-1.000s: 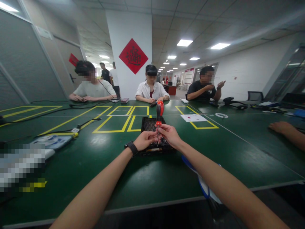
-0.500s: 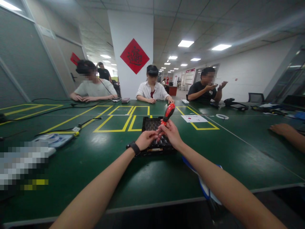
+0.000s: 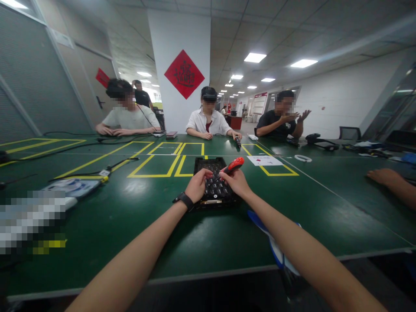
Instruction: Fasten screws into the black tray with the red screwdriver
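My right hand (image 3: 238, 183) is closed around a screwdriver (image 3: 234, 164) with a red and black handle, tilted so that the handle's end points up and to the right. Its thin shaft runs down to the left, toward my other hand. My left hand (image 3: 196, 185), with a dark band at the wrist, has its fingers pinched together; what lies between them is too small to make out. Both hands are above a black case (image 3: 212, 163) on the table, which holds several small metallic pieces in rows.
The green table (image 3: 139, 225) carries yellow tape outlines. A printed paper (image 3: 264, 160) and a white ring (image 3: 303, 158) lie to the right; a blue-and-white item (image 3: 274, 247) is by the front edge. Cables (image 3: 120, 164) lie left. Several people sit around the table, one touching a dark tool (image 3: 238, 143).
The screwdriver has tipped from nearly upright to a lower slant toward the right. My hands have moved slightly apart, uncovering more of the case.
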A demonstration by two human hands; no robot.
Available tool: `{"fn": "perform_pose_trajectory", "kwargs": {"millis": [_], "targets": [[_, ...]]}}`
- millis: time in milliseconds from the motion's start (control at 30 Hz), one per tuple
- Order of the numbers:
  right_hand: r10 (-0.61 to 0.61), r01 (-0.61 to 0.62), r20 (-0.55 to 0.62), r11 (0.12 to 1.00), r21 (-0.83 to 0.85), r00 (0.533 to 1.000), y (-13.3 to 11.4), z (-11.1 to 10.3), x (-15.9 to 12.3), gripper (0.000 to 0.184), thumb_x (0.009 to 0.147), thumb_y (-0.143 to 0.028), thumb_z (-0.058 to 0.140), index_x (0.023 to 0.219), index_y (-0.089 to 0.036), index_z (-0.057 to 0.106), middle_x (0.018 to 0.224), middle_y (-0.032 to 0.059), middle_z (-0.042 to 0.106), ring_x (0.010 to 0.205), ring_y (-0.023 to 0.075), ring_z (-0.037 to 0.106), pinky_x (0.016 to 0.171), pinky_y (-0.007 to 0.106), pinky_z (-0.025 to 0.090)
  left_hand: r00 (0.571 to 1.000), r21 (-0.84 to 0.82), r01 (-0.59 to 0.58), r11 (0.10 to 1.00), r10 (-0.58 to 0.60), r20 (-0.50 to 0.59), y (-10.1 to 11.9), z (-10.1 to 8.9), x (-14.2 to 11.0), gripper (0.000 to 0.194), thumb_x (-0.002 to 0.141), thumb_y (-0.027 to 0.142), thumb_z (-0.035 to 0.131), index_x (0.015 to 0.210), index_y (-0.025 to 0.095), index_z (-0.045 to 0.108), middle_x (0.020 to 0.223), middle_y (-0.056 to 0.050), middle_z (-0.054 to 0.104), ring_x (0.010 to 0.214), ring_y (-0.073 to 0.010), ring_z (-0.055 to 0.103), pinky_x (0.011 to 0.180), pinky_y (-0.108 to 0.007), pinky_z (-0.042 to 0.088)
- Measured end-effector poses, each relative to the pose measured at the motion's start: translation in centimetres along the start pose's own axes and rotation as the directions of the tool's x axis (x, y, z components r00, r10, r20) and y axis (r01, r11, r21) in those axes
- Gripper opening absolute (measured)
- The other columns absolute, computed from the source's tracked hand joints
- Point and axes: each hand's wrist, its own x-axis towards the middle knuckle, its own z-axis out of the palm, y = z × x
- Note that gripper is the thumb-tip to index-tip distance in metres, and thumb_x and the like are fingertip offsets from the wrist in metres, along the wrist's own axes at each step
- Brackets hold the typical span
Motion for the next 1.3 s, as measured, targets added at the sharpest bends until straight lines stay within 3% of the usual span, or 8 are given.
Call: {"fn": "perform_pose_trajectory", "kwargs": {"millis": [67,233,333,467,600,767,1100,1300], "targets": [[-0.001,0.001,-0.009,1.000,-0.012,1.000,0.1,-0.1,0.0,0.024,0.068,-0.037,0.057,0.078,-0.016,0.062,0.061,0.0025,0.062,0.051,0.0129,0.055,0.052,0.024,0.043,1.000,0.016,0.017,1.000,-0.017,-0.009,0.0,0.0,0.0,0.028,0.078,0.005,0.030,0.090,0.015,0.052,0.085,-0.004,0.058,0.082,-0.0118,0.054,0.079,-0.029,0.044],[0.022,-0.009,-0.184,0.997,0.070,0.983,-0.3,-0.5,0.1,0.026,0.070,-0.039,0.054,0.072,-0.014,0.061,0.057,0.0023,0.062,0.046,0.0109,0.052,0.050,0.023,0.041,0.997,0.163,0.065,0.985,-0.059,-0.040,-0.6,0.1,0.0,0.016,0.073,0.012,0.046,0.086,0.016,0.054,0.085,-0.003,0.058,0.081,-0.0141,0.053,0.077,-0.030,0.043],[0.086,-0.035,-0.254,0.979,0.199,0.963,-0.2,-0.5,0.3,0.026,0.069,-0.039,0.053,0.064,-0.013,0.058,0.053,0.0020,0.060,0.042,0.0088,0.047,0.045,0.022,0.037,0.997,0.191,0.081,0.978,-0.078,-0.022,-0.8,0.2,-0.1,0.025,0.065,0.015,0.057,0.090,0.016,0.055,0.086,-0.003,0.058,0.081,-0.0141,0.053,0.076,-0.028,0.043],[0.180,-0.075,-0.267,0.929,0.362,0.947,0.6,-0.3,0.5,0.027,0.067,-0.039,0.053,0.059,-0.013,0.056,0.052,0.0024,0.059,0.039,0.0074,0.044,0.040,0.021,0.033,0.991,0.204,0.126,0.971,-0.133,0.019,-0.6,0.2,-0.2,0.015,0.069,0.021,0.056,0.084,0.017,0.058,0.071,0.000,0.058,0.067,-0.0115,0.052,0.064,-0.024,0.041],[0.219,-0.087,-0.291,0.909,0.407,0.931,1.1,-0.4,0.7,0.027,0.067,-0.038,0.053,0.059,-0.013,0.055,0.050,0.0013,0.056,0.039,0.0066,0.042,0.039,0.020,0.031,0.991,0.210,0.130,0.969,-0.135,0.009,-0.4,0.1,-0.2,0.015,0.072,0.024,0.054,0.084,0.017,0.061,0.066,0.001,0.058,0.061,-0.0108,0.051,0.059,-0.022,0.038],[0.128,0.030,-0.368,0.919,0.393,0.921,0.4,-0.5,0.4,0.020,0.070,-0.034,0.051,0.067,-0.015,0.051,0.048,-0.0022,0.052,0.039,0.0063,0.041,0.040,0.019,0.031,0.992,0.241,0.103,0.965,-0.119,0.050,-0.5,0.0,-0.3,0.019,0.075,0.025,0.052,0.087,0.017,0.064,0.073,-0.002,0.063,0.065,-0.0129,0.054,0.062,-0.024,0.040],[-0.093,0.131,-0.276,0.984,0.124,0.957,-1.6,-0.1,-1.2,0.016,0.073,-0.032,0.051,0.073,-0.016,0.052,0.051,-0.0022,0.054,0.044,0.0093,0.048,0.046,0.021,0.038,0.986,0.353,0.059,0.934,-0.109,0.122,-0.2,0.0,-0.5,0.020,0.076,0.026,0.051,0.089,0.020,0.065,0.080,-0.004,0.066,0.072,-0.0166,0.058,0.066,-0.026,0.042],[-0.100,0.133,-0.264,0.985,0.111,0.959,-1.8,-0.2,-1.5,0.016,0.073,-0.031,0.051,0.074,-0.016,0.051,0.051,-0.0021,0.055,0.044,0.0099,0.049,0.046,0.022,0.040,0.983,0.404,0.028,0.914,-0.098,0.153,0.1,0.0,-0.5,0.020,0.076,0.026,0.050,0.088,0.020,0.065,0.084,-0.006,0.066,0.078,-0.0181,0.059,0.071,-0.027,0.043]]}}
